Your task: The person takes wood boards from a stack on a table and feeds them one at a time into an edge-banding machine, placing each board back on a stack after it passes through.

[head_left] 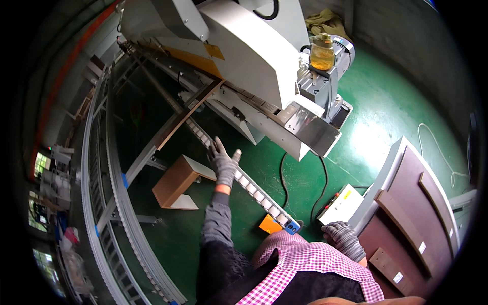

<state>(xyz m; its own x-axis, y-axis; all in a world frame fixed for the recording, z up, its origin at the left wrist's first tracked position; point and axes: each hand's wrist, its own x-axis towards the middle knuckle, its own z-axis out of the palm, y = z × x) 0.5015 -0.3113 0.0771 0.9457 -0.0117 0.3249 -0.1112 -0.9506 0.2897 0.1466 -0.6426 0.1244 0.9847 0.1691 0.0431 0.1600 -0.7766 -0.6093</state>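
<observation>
White glare patches the green floor (373,145), and straight edges bow toward black corners

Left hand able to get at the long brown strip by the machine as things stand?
Probably yes: the left hand looks empty and open, fingers toward the brown strip, with nothing visible between them. One view leaves the exact gap uncertain.
</observation>
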